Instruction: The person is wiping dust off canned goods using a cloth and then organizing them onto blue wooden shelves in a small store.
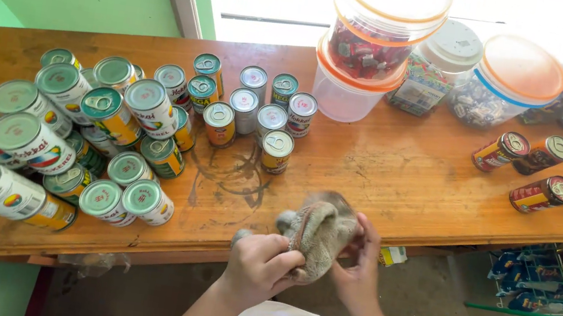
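Observation:
My left hand [263,263] and my right hand [359,266] both grip a crumpled grey cloth [322,227] at the front edge of a worn wooden counter [398,175]. The cloth is bunched between the fingers, partly resting on the wood. Just beyond it lies a dark ring-shaped stain [231,173]. A small yellow-labelled can [276,151] stands nearest the cloth, at the front of a group of upright cans.
Stacked tin cans [39,137] crowd the counter's left. Clear plastic tubs of sweets with orange lids [377,38] stand at the back. Several red cans [544,191] lie at the right. Packets hang on a rack [561,278] below.

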